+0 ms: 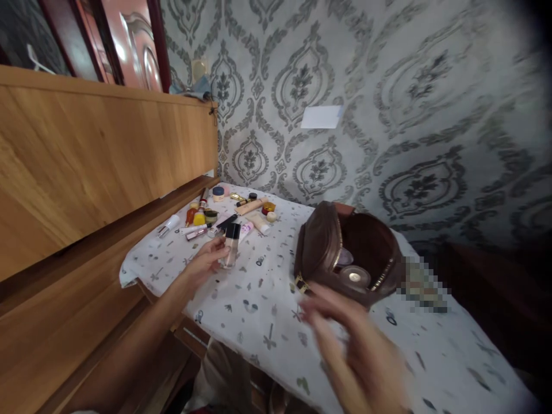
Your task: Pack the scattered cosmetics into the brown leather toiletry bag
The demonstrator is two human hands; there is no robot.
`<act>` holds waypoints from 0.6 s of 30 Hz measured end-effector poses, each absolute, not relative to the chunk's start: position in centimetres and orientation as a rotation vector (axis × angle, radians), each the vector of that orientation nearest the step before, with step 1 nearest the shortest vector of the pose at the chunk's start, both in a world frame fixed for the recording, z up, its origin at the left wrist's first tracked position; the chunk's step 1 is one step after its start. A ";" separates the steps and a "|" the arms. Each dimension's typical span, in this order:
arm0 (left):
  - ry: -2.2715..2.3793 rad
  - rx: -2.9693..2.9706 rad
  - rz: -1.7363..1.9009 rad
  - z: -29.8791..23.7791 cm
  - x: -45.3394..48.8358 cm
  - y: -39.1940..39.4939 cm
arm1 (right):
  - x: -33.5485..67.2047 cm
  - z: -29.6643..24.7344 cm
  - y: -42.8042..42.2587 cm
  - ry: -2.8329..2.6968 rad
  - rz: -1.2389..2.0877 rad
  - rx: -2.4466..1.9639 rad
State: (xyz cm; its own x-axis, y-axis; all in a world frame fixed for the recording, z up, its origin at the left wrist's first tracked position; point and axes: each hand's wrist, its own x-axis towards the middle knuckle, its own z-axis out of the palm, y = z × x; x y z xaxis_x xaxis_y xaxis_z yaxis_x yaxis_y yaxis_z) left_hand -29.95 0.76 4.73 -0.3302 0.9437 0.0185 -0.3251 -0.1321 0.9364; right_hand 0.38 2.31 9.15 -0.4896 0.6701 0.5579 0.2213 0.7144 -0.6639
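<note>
My left hand is closed around a small glass foundation bottle with a black cap, held upright just over the tablecloth. My right hand is blurred by motion in front of a dark brown makeup bag. Its thumb and forefinger look apart, and I see nothing between them. The bag stands unzipped, with its lid up and a gold zipper pull at the near corner. Inside it lies a round compact, with a purplish item behind.
Several cosmetics crowd the far left of the table, among them a blue-lidded jar, a cream tube and a white-capped bottle. A wooden cabinet borders the left side. The patterned tablecloth reaches the wall. A pixelated patch lies right of the bag.
</note>
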 end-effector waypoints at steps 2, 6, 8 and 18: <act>0.978 0.816 1.664 5.4 -27.8 1.9 | -3.1 8.0 3.9 -2.045 0.817 -0.745; 0.904 0.943 1.647 6.1 -24.4 4.1 | -8.1 5.4 7.5 -1.946 1.259 -0.712; 0.923 1.042 1.617 6.1 -23.7 5.1 | -8.8 4.2 8.7 -1.895 1.299 -0.678; 0.956 1.023 1.537 4.5 -24.1 9.7 | -7.3 1.7 9.6 -1.920 1.043 -0.850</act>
State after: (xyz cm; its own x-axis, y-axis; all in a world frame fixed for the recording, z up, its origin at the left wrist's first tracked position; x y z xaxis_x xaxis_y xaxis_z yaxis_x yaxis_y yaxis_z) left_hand -24.11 9.75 4.55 -0.1267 0.9822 0.1388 -0.3097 -0.1721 0.9351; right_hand -7.34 9.58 1.68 -0.4754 0.8226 0.3121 0.1861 0.4408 -0.8781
